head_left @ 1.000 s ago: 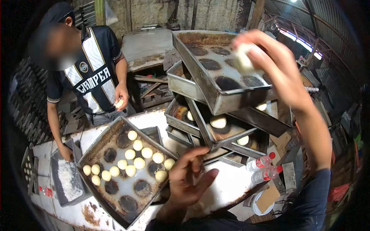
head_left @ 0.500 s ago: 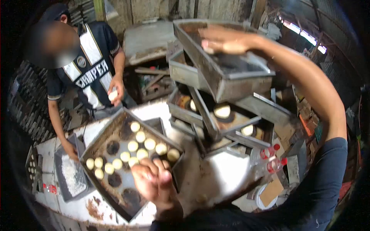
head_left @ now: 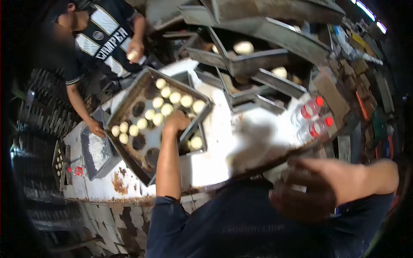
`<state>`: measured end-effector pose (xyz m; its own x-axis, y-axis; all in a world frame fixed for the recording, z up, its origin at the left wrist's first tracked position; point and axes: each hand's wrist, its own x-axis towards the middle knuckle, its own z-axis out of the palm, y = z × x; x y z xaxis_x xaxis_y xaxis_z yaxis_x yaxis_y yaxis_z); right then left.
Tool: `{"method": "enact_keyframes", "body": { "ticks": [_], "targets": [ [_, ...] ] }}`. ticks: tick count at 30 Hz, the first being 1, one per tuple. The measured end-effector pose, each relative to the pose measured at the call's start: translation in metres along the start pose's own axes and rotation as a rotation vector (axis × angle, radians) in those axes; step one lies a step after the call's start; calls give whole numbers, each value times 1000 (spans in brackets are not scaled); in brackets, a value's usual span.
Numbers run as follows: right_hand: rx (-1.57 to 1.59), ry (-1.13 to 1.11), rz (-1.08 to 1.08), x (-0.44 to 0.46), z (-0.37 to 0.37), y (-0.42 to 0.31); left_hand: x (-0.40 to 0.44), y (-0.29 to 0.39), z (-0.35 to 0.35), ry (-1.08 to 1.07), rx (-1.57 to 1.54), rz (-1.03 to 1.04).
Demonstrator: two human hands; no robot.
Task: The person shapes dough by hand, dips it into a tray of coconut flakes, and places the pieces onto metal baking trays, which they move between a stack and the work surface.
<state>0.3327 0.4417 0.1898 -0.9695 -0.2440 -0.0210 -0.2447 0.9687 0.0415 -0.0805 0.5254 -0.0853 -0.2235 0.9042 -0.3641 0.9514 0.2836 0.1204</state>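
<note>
My left hand (head_left: pixel 177 121) reaches over the right side of a worn metal tray (head_left: pixel 125 160), its fingers curled down among pale round dough balls (head_left: pixel 166 110). What they grip, if anything, is hidden. Several dough balls lie in rows in the tray, between dark round stains. My right hand (head_left: pixel 307 185) hangs in front of my body beyond the table's near edge, dark and smeared by motion, so its fingers cannot be read. Under the tray's right corner, another dough ball (head_left: pixel 196 142) shows in a lower tray.
Stacked metal trays (head_left: pixel 258 62) with dough balls stand at the back right. Two red-capped bottles (head_left: pixel 316 127) are on the table's right. At left, a co-worker's hand (head_left: pixel 95 127) touches a grey bin (head_left: pixel 112 151) of white flour; their other hand (head_left: pixel 135 50) holds a dough ball.
My right hand has come down from the top tray of the stack to in front of my body. My left hand has reached forward over the tray. The view has tilted downward.
</note>
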Motion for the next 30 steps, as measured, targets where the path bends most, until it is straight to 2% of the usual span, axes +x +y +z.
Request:
{"method": "enact_keyframes", "body": {
  "ticks": [1,3,4,6,7,8,9,10,11,12,13,15,17,18,19,20,21,23,25,26,27,28,30],
  "targets": [
    [368,193,292,-8,18,-5,-6,9,-3,-23,-25,-6],
    [242,420,509,-17,33,-11,-14,11,-5,64,-190,53],
    [261,419,533,-16,44,-12,-36,24,-14,204,-349,47],
    [474,662,621,-8,82,-6,-77,46,-39,444,-630,48],
    [756,738,663,2,122,-5,-88,52,-43,533,-746,53],
    [748,714,666,14,163,0,-91,55,-41,532,-746,52],
    [757,616,669,30,202,8,-93,57,-40,647,-865,103],
    [799,480,761,45,234,8,-96,58,-40,764,-983,159],
    [723,449,830,64,277,7,-100,57,-37,776,-982,165],
    [441,578,741,78,313,6,-104,54,-29,819,-1022,217],
    [418,507,867,96,348,4,-105,52,-22,864,-1064,280],
    [413,564,828,109,366,-1,-104,36,4,890,-1048,241],
    [317,450,666,111,365,-4,-110,27,28,838,-1127,151],
    [311,312,611,108,371,-3,-110,16,45,838,-1035,103],
    [248,304,623,107,377,-1,-107,5,58,837,-946,52],
    [496,253,705,103,376,6,-110,8,55,871,-952,41],
    [454,254,714,93,360,27,-115,14,48,904,-962,28],
    [1181,-22,700,71,292,66,-113,16,45,886,-1036,6],
    [1367,59,704,53,188,97,-108,17,42,835,-1211,-14],
    [1297,272,659,40,137,100,-103,13,43,807,-1253,-17],
    [1046,449,503,32,75,107,-101,12,42,775,-1325,-5],
    [964,630,481,20,39,109,-98,8,48,760,-1333,19],
    [623,737,502,17,-45,125,-95,5,50,700,-1405,52]
  ]
}}
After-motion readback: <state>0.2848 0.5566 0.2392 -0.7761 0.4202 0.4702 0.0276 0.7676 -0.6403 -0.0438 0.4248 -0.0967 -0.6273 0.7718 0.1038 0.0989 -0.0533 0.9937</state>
